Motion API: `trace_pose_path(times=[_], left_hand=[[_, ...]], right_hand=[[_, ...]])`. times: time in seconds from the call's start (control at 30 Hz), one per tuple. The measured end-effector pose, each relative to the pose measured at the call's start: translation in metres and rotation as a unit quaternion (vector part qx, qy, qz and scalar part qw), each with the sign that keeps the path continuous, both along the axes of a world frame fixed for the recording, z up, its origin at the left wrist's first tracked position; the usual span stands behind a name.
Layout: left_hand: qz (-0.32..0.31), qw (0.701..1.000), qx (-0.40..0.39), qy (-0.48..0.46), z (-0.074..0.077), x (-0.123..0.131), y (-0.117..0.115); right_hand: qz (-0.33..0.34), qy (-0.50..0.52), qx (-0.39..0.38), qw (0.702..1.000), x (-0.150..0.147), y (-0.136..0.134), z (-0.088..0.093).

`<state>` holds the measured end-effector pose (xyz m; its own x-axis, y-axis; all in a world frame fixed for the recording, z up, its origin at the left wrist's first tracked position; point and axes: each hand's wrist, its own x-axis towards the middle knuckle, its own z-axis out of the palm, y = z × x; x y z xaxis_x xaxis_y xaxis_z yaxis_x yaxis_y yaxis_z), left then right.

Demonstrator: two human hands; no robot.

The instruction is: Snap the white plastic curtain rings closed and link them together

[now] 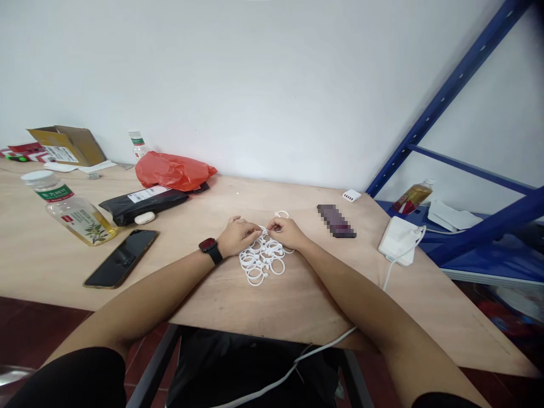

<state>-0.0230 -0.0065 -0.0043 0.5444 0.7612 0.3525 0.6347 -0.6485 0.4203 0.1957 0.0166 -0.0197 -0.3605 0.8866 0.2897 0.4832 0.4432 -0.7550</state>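
A loose pile of white plastic rings (pixel 256 262), each with a small knob or clasp, lies on the wooden table in front of me. At the pile's far edge my left hand (pixel 238 236), with a dark watch on its wrist, pinches a white ring with thumb and forefinger. Close beside it, my right hand (pixel 286 233) is closed in a pinch at the same ring. The fingertips nearly meet, and the ring between them is mostly covered. One more white ring (pixel 281 214) shows just beyond my right hand.
Left on the table (pixel 204 300) are a phone (pixel 121 259), a tilted-looking drink bottle (pixel 72 212), a black parcel (pixel 144 204), a red plastic bag (pixel 172 170) and a cardboard box (pixel 70 146). To the right are a pixelated dark object (pixel 335 221), a power strip (pixel 399 241) with cable and a blue rack (pixel 446 85).
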Motion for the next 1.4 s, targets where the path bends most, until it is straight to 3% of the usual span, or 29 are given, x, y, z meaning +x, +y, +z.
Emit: trace_pose_path(times=[0.2,0.5,0.7,0.97,1.4], left_hand=[[0.002,0.997,0.045,-0.056,-0.001,-0.001,0.002],[0.001,0.980,0.048,-0.191,0.000,0.005,-0.002],[-0.021,0.971,0.020,-0.238,0.004,0.009,-0.008],[0.038,0.957,-0.027,-0.287,-0.003,0.009,-0.005],[0.042,0.955,-0.036,-0.293,0.000,0.006,-0.006]], right_hand=[[-0.070,0.079,-0.029,0.994,-0.008,0.000,-0.002],[-0.106,0.089,0.026,0.990,-0.020,-0.013,0.001],[-0.093,0.017,0.128,0.987,-0.024,-0.019,0.007],[-0.074,0.028,0.187,0.979,-0.024,-0.026,0.013],[-0.010,0.011,0.211,0.977,-0.024,-0.031,0.014]])
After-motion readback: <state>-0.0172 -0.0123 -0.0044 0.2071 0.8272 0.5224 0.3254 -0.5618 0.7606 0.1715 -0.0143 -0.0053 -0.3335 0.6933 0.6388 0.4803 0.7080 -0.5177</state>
